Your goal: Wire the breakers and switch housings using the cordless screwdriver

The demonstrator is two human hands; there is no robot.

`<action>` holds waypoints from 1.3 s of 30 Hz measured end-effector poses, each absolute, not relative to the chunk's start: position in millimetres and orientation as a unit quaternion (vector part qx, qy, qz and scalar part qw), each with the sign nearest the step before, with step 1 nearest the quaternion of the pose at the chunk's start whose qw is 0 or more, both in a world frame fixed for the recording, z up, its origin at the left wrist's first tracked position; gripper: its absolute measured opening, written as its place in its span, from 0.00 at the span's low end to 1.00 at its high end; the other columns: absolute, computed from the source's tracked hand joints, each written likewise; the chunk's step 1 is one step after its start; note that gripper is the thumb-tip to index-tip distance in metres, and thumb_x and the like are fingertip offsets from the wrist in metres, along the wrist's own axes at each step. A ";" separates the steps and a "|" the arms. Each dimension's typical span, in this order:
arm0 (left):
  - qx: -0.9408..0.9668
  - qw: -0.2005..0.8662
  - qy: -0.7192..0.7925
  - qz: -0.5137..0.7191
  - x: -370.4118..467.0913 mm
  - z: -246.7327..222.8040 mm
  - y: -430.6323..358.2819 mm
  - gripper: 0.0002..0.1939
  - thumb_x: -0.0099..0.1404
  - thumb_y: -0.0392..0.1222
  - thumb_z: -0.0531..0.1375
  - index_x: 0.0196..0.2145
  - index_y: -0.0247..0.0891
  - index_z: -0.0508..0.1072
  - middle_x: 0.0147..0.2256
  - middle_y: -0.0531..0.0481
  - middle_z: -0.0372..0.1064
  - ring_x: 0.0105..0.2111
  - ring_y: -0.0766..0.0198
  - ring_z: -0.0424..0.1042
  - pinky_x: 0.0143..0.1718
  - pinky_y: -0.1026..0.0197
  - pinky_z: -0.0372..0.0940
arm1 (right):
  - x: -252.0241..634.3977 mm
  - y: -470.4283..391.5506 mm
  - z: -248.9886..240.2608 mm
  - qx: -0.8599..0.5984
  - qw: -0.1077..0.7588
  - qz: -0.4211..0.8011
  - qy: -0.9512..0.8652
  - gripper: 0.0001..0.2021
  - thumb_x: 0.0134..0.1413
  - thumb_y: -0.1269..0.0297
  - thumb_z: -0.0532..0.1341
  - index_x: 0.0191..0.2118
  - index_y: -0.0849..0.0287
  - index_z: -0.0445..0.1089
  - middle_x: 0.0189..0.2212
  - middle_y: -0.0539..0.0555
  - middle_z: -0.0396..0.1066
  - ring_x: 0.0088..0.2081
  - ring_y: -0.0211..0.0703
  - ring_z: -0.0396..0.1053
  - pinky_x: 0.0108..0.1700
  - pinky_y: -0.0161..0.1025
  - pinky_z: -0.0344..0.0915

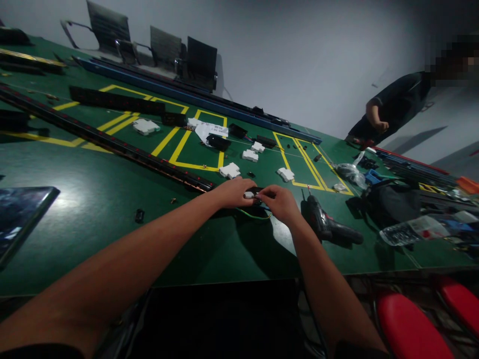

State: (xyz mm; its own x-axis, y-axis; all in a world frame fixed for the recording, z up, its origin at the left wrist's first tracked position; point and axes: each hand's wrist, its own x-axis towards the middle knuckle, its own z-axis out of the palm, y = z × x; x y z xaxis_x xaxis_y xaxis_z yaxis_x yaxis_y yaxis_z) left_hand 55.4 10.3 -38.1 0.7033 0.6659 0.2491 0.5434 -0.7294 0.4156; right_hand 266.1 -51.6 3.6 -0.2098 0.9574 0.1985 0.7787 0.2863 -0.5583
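Note:
My left hand (238, 193) is closed around a small dark part with a white piece (249, 195) on it, just above the green table. From the right, my right hand (280, 201) meets it, thumb and fingers pinched at the same part; what the pinch holds is too small to make out. A green-yellow wire (254, 216) loops out below the hands. A long black strip (157, 163) with red marks reaches up to my left wrist. White breaker-like modules (229, 170) lie just beyond my hands, and a cordless drill (329, 224) rests to the right.
A long blue-black rail (194, 97) runs along the far side. At right are a black bag (391, 202), a plastic bottle (413, 230) and red stools (409, 324). A dark screen-like panel (26, 219) lies left. Another person (396, 102) stands at the far right.

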 end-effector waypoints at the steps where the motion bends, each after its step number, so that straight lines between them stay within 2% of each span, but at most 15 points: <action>1: 0.910 0.158 0.331 0.195 55.6 -38.3 10.6 0.24 0.68 0.56 0.60 0.55 0.41 0.73 0.52 0.43 0.76 0.48 0.49 0.72 0.49 0.51 0.66 | 266.7 -51.1 4.9 -0.565 0.257 0.169 -0.766 0.05 0.62 0.61 0.68 0.37 0.55 0.81 0.37 0.52 0.80 0.38 0.43 0.76 0.42 0.40 0.68; 11: 0.912 0.154 0.331 0.185 56.3 -33.3 7.6 0.22 0.69 0.56 0.60 0.54 0.40 0.73 0.53 0.40 0.75 0.49 0.48 0.72 0.51 0.49 0.64 | 274.5 -43.1 15.0 -0.467 0.190 0.117 -0.856 0.03 0.63 0.66 0.66 0.40 0.53 0.79 0.40 0.54 0.75 0.42 0.45 0.72 0.48 0.42 0.65; 17: 0.903 0.170 0.350 0.181 56.4 -37.3 8.8 0.26 0.68 0.59 0.60 0.57 0.39 0.72 0.53 0.39 0.75 0.52 0.46 0.71 0.51 0.49 0.65 | 279.7 -55.3 0.0 -0.439 0.234 0.083 -0.863 0.07 0.70 0.64 0.60 0.44 0.54 0.76 0.44 0.57 0.74 0.47 0.47 0.71 0.51 0.43 0.66; 23: 0.904 0.170 0.342 0.191 56.3 -38.6 9.0 0.26 0.68 0.58 0.60 0.57 0.40 0.72 0.53 0.40 0.75 0.51 0.46 0.71 0.51 0.48 0.65 | 276.3 -51.6 -6.6 -0.471 0.259 0.103 -0.837 0.04 0.67 0.64 0.63 0.41 0.54 0.77 0.44 0.56 0.75 0.48 0.47 0.70 0.52 0.44 0.66; 28: 0.904 0.174 0.339 0.192 55.5 -38.3 9.0 0.23 0.67 0.56 0.60 0.55 0.42 0.73 0.52 0.42 0.76 0.48 0.48 0.71 0.49 0.49 0.65 | 273.6 -42.3 -5.1 -0.528 0.273 0.160 -0.788 0.06 0.60 0.62 0.69 0.42 0.54 0.78 0.44 0.53 0.75 0.44 0.44 0.72 0.46 0.41 0.68; 33: 0.907 0.168 0.337 0.190 55.2 -38.7 8.4 0.23 0.68 0.56 0.60 0.54 0.41 0.72 0.51 0.42 0.76 0.47 0.48 0.70 0.47 0.49 0.65 | 276.7 -36.3 5.2 -0.548 0.237 0.196 -0.778 0.05 0.58 0.59 0.71 0.38 0.53 0.80 0.36 0.52 0.77 0.36 0.42 0.71 0.41 0.40 0.66; 39: 0.904 0.167 0.348 0.183 56.0 -37.6 8.6 0.22 0.68 0.57 0.60 0.53 0.41 0.73 0.50 0.41 0.76 0.47 0.48 0.71 0.46 0.50 0.65 | 272.5 -32.3 4.5 -0.547 0.228 0.200 -0.780 0.04 0.57 0.60 0.72 0.34 0.53 0.80 0.36 0.52 0.78 0.36 0.43 0.72 0.40 0.41 0.66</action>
State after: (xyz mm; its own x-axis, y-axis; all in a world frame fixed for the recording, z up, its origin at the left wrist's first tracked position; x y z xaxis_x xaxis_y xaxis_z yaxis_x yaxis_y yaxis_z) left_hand 56.0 8.6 -37.6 0.6907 0.6906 0.2144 0.5683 -0.7018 0.4297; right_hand 272.5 -32.3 4.5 -0.2977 0.9448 0.1368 0.7631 0.3216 -0.5606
